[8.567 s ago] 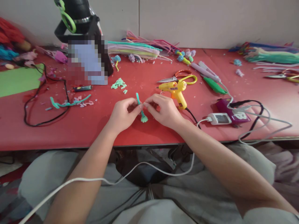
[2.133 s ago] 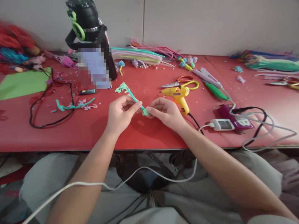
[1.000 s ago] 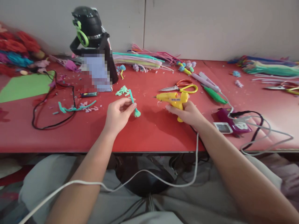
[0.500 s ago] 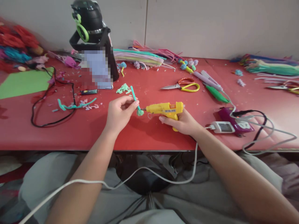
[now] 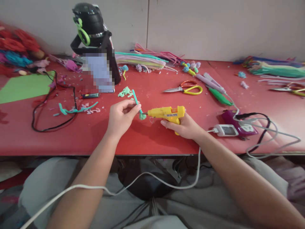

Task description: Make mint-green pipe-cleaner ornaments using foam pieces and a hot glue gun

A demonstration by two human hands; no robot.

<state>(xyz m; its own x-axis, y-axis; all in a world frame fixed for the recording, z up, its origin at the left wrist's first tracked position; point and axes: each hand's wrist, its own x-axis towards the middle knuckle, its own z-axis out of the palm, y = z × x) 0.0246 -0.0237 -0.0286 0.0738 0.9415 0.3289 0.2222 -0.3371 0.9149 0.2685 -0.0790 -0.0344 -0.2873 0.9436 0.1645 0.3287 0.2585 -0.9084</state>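
Yellow plastic fills the right hand (image 5: 188, 125), just right of the centre of the frame: its fingers are wrapped around the grip of a glue gun (image 5: 164, 112) whose nozzle (image 5: 145, 113) points left. On my feed the left hand (image 5: 122, 116), left of centre, pinches a teal fuzzy stem (image 5: 135, 97) between thumb and fingers. That stem leans, its upper end toward the upper left, and a mint-green tuft (image 5: 142, 116) sits at its lower end, near the middle of the frame. Nozzle and tuft meet or nearly meet; from where I sit, I can't tell whether they touch.

Just above the left hand I see a small heap of pale green pieces (image 5: 125, 92) on the red counter (image 5: 143, 141). Scissors (image 5: 194, 90) with one orange-red and one yellow loop lie above the glue gun, and farther up to the right I make out a lilac corded tool (image 5: 211, 83) beside a green object (image 5: 220, 96). A black bottle (image 5: 88, 22) stands in the upper left; bundled fuzzy stems (image 5: 140, 62) lie at upper middle, and another bundle (image 5: 278, 70) at upper right. Across the bottom I see a white cable (image 5: 145, 173) running over the lap.
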